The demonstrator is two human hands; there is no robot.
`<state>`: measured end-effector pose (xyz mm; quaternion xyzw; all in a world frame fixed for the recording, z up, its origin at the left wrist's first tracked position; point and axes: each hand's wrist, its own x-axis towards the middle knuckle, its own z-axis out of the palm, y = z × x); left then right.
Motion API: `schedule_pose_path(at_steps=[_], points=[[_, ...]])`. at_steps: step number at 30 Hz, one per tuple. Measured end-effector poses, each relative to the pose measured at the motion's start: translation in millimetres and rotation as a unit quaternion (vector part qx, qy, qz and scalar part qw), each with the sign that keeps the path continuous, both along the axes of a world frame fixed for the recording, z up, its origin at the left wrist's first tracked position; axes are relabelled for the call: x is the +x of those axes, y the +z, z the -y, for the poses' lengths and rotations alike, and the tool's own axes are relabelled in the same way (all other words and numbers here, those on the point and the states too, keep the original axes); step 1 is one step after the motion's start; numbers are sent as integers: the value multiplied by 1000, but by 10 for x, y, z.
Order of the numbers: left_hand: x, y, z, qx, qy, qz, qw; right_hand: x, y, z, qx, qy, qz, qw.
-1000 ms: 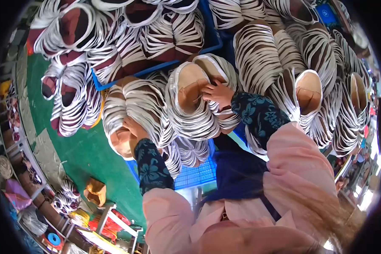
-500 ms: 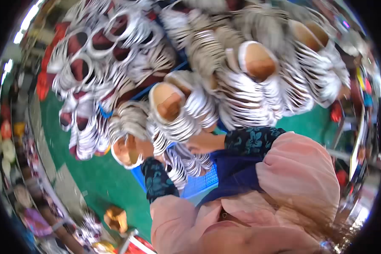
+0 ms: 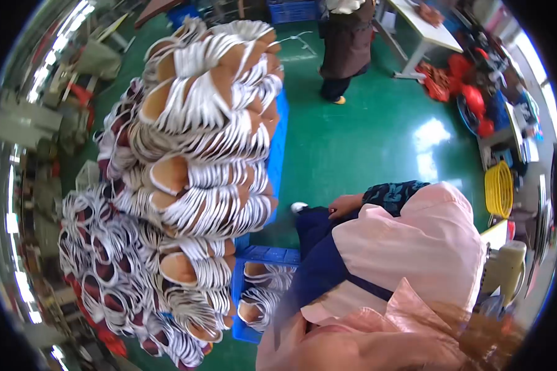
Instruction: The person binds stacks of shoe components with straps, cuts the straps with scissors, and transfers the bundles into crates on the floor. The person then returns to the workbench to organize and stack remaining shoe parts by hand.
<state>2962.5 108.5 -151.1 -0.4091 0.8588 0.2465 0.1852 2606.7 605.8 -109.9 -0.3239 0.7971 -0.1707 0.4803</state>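
Note:
My right hand (image 3: 345, 206) hangs beside the navy apron (image 3: 319, 238), fingers loosely stretched and nothing visible in them. A dark floral cuff covers that wrist. My left hand is out of sight. To the left of my body stand tall bundles of white-edged, tan-faced shoe pieces (image 3: 195, 213), packed in rows. Below them, a blue crate (image 3: 266, 253) beside the apron holds more of these pieces (image 3: 263, 303). Farther left, white-edged pieces with dark red faces (image 3: 105, 269) lie heaped.
Ahead, a person in a dark apron (image 3: 346, 46) stands on the green floor (image 3: 377, 136). A white table (image 3: 424, 28), red bags (image 3: 470, 102) and a yellow basket (image 3: 499, 188) line the right side. A blue crate (image 3: 293, 11) sits at the back.
My view has swung round to the right, so the bundles now lie at left. Both hands were among the shoe pieces; my right hand is now away from them, and my left has left view.

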Motion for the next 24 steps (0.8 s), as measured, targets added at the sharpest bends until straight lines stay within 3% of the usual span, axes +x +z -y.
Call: schedule_pose_path(at_steps=[3,6,9,14,15,17,18,19,20,22,24], points=[[-362,174,-265,44,-10,9,999,-42,-130,-266,45,-31,-104,993],[-974,251,-647,77,-33,17,996,-367,-346,-567,42,-8,-130,991],[-1895,208,-1180,112,-71,24,991,-925,-585,-905,0,18,-81,997],[-3922,141,-2276,178,-168,16,969,-2373,-311,-1854,-165,-105,-59,979],[-4343,136,-2469,189,-195,14,962,-2742,116,-1981,-210,-124,-70,967],[-5149,143,-2906,216,-248,11,944,-3465,1204,-2113,-405,-239,-27,882],[-5529,151,-3112,228,-272,5,935,-3831,2018,-2129,-387,-274,45,879],[-5931,159,-3319,241,-297,-2,924,-4123,2733,-2171,-421,-248,-15,872],[-6345,151,-3535,252,-327,-13,911,-4390,3184,-2153,-564,-182,-214,777],[-7127,157,-3931,272,-377,-30,885,-4869,4084,-2340,-673,-73,-299,673],[-7836,184,-4258,289,-408,-45,865,-5368,4437,-2491,-728,-42,-403,553]])
